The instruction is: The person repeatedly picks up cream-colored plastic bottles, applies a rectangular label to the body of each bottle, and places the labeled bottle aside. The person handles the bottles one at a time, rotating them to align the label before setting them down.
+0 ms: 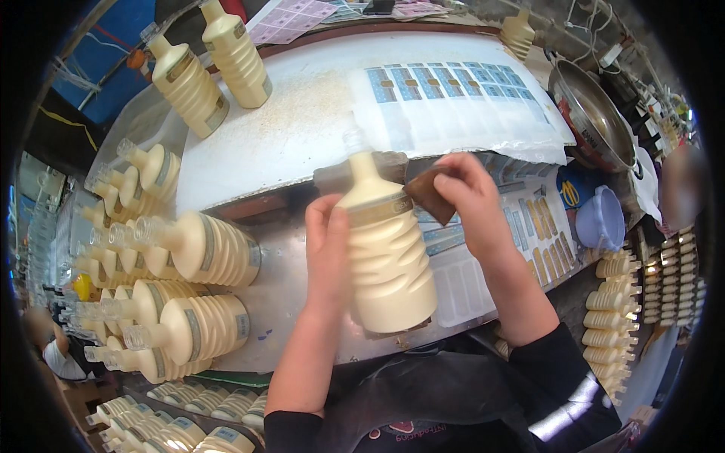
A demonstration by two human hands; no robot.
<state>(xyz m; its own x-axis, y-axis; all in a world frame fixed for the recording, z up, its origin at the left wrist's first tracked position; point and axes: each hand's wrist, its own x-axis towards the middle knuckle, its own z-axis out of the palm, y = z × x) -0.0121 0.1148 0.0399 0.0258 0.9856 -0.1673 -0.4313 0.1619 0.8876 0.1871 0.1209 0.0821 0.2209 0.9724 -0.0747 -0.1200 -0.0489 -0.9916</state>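
Note:
In front of me stands a cream-coloured, glass-necked bottle (pixel 390 275) with wavy ridges and a patterned band round its shoulder. My left hand (pixel 326 245) is closed on the bottle's left side, its far fingers partly hidden behind the glass. Pinched in my right hand (pixel 474 192) is a thin, flat brown piece (pixel 432 198), perhaps leather or rubber. Its edge lies at the right end of the shoulder band, touching or very close to it. Behind the neck a dark greyish cloth-like thing (pixel 332 179) shows at the board's edge.
Several similar bottles (pixel 208 249) lie stacked on their sides at left; two stand upright (pixel 236 57) behind. A white board (pixel 302 113) carries rows of blue label strips (pixel 430 83). Right are a metal pan (pixel 596 113), a lavender bucket (pixel 602 217) and more stacked bottles (pixel 608 325).

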